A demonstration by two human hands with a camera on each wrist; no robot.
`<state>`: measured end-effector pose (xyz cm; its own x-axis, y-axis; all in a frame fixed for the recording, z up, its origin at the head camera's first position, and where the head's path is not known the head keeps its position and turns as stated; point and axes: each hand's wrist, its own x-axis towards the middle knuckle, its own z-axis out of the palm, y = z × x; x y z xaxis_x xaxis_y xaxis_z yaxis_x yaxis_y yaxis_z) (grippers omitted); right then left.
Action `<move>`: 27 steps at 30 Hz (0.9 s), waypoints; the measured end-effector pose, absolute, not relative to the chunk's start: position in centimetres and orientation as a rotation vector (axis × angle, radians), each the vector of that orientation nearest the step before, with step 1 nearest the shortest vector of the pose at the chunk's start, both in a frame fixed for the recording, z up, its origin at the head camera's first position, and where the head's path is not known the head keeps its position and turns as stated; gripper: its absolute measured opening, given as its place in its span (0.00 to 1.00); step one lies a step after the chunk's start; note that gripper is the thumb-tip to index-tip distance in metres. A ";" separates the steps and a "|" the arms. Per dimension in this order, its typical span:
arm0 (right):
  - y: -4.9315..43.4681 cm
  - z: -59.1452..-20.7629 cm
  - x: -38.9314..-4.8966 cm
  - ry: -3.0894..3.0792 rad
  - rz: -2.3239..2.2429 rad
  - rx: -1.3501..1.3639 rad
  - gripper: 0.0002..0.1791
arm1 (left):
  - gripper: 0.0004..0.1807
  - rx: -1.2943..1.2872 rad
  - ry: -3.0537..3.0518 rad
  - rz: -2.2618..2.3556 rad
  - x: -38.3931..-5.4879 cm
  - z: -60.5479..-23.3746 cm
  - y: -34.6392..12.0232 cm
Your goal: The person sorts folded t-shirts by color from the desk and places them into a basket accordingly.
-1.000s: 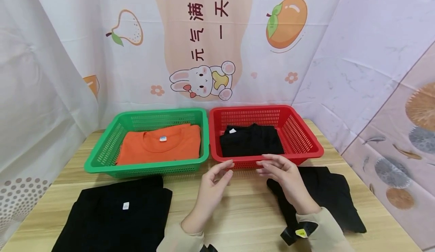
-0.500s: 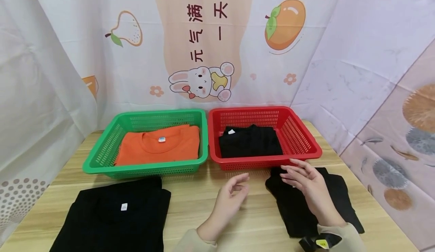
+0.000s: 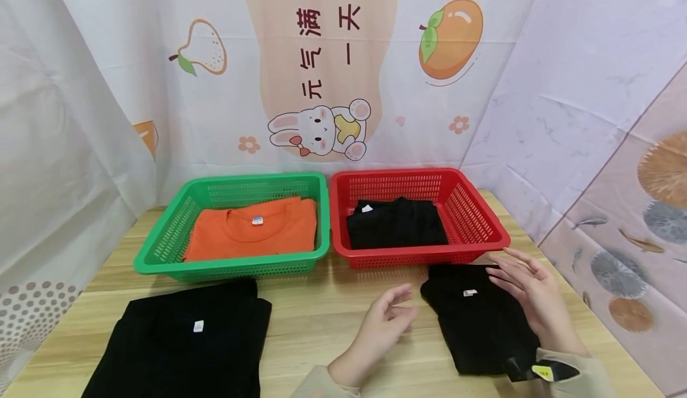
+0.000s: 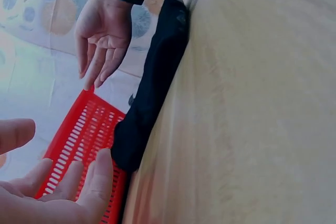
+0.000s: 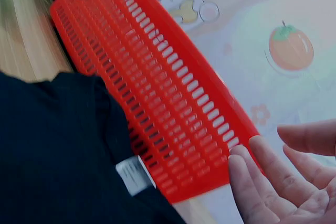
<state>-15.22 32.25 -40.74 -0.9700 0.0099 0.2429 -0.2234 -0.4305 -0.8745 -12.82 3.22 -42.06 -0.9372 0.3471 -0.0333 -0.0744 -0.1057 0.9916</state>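
On the right of the table lies a folded black shirt [image 3: 477, 320] with a white neck label. My right hand [image 3: 537, 302] hovers over its right edge, fingers loosely bent and holding nothing. To the shirt's left, my left hand [image 3: 381, 332] is held above the bare wood, also with nothing in it. In the left wrist view both hands are apart from the dark shirt [image 4: 152, 82]. The right wrist view shows the right hand [image 5: 289, 187] in front of the red basket [image 5: 157, 87], the shirt's label [image 5: 135, 176] beside it.
A green basket [image 3: 231, 267] holds a folded orange shirt [image 3: 268, 231]. The red basket beside it contains a folded black garment [image 3: 397, 225]. Another folded black shirt [image 3: 182, 344] lies front left on the wooden table [image 3: 306, 302]. A printed curtain [image 3: 214, 111] hangs behind.
Both hands have moved right and toward the person, from in front of the red basket to either side of the right black shirt, uncovering its label. The shirts and baskets stay put.
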 end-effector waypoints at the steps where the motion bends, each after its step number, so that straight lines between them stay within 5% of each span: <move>1: 32.6 -40.9 -15.2 -1.597 2.526 0.290 0.19 | 0.26 0.302 1.883 2.114 -12.8 -42.1 3.4; 9: 35.3 -41.6 -15.1 -1.636 2.428 0.150 0.19 | 0.28 0.298 1.899 2.026 -12.9 -42.5 4.5; 19: 36.8 -42.0 -14.5 -2.154 1.791 -0.557 0.17 | 0.31 0.207 1.794 2.028 -13.3 -43.1 5.8; 27: 37.5 -42.3 -14.7 -2.462 1.605 -0.731 0.26 | 0.33 0.195 1.747 1.995 -13.5 -42.9 5.4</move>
<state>-14.70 37.55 -42.33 -0.8775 0.4512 -0.1626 0.3309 0.3241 -0.8863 -13.46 5.39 -42.88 -0.8758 0.4388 -0.2013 -0.2574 -0.0717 0.9636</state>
